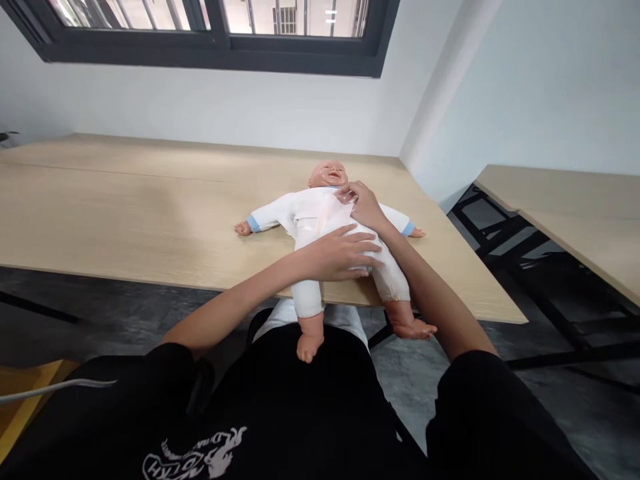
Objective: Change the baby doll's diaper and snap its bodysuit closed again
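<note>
A baby doll (pixel 310 220) in white clothes with blue cuffs lies on its back on the table, head away from me. Its arms are spread, and its bare feet hang over the front edge. My left hand (pixel 345 253) rests across the doll's lower body and upper legs, fingers apart. Up at the chest, just under the chin, my right hand (pixel 364 203) has its fingers curled in a pinch on the white top (pixel 313 203). Part of the chest is hidden behind that hand.
The pale wooden table (pixel 125 213) runs along the wall below a dark-framed window (pixel 220 57). To the right stands another wooden table (pixel 575 207) on black metal legs, across a gap. A yellow edge (pixel 45 380) and a white cable (pixel 60 385) show at lower left.
</note>
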`<control>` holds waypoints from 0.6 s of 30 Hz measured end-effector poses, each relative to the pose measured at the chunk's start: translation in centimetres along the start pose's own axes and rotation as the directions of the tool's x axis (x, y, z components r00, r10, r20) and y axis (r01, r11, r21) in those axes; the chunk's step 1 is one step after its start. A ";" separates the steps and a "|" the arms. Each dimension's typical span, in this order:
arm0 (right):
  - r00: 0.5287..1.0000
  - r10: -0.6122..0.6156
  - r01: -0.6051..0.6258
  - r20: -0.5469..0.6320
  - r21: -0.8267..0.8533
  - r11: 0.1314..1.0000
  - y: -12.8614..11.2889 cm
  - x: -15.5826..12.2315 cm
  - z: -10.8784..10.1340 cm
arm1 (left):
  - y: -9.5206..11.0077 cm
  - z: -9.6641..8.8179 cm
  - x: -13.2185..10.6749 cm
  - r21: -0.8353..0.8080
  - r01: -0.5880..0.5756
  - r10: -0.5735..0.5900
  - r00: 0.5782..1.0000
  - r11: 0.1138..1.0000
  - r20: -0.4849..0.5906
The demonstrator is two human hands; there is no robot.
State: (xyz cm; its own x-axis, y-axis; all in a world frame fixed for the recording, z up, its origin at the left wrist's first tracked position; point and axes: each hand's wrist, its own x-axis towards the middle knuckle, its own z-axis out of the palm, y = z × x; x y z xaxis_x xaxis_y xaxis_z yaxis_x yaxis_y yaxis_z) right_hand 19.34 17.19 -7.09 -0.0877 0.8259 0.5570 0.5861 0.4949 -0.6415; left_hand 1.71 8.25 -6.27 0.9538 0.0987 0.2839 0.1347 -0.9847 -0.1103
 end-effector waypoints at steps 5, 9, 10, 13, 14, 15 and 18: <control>0.995 0.097 -0.097 -0.034 0.001 0.995 0.6 -1.4 -2.8 | -3.3 -0.5 1.6 -0.113 0.185 -0.173 0.979 0.976 0.112; 0.971 0.239 -0.236 0.010 -0.132 0.963 1.7 -4.3 -5.5 | -5.8 -1.2 2.5 -0.273 0.267 -0.215 0.955 0.924 0.206; 0.962 0.272 -0.264 0.018 -0.186 0.946 2.0 -5.1 -6.0 | -6.5 -1.1 2.6 -0.289 0.292 -0.233 0.947 0.912 0.220; 0.942 0.322 -0.275 0.100 -0.325 0.905 2.8 -6.6 -7.1 | -8.4 -0.5 2.7 -0.293 0.370 -0.309 0.922 0.881 0.235; 0.939 0.315 -0.251 0.139 -0.351 0.902 2.9 -6.9 -7.3 | -9.0 -0.1 2.7 -0.298 0.381 -0.321 0.918 0.875 0.232; 0.938 0.299 -0.218 0.177 -0.372 0.902 3.0 -7.0 -7.5 | -9.5 0.2 2.6 -0.304 0.382 -0.324 0.919 0.873 0.225; 0.927 0.291 -0.165 0.237 -0.438 0.884 3.2 -7.2 -7.8 | -10.7 1.1 2.5 -0.309 0.371 -0.323 0.926 0.876 0.197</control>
State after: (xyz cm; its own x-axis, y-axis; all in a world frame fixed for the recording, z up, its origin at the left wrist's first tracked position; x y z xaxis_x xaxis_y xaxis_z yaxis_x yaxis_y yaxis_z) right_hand 28.16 10.74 -9.06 -0.1018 0.9735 0.2047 0.8854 0.1825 -0.4276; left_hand 2.94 19.23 -5.45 0.8923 0.4376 0.1106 0.3890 -0.8699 0.3033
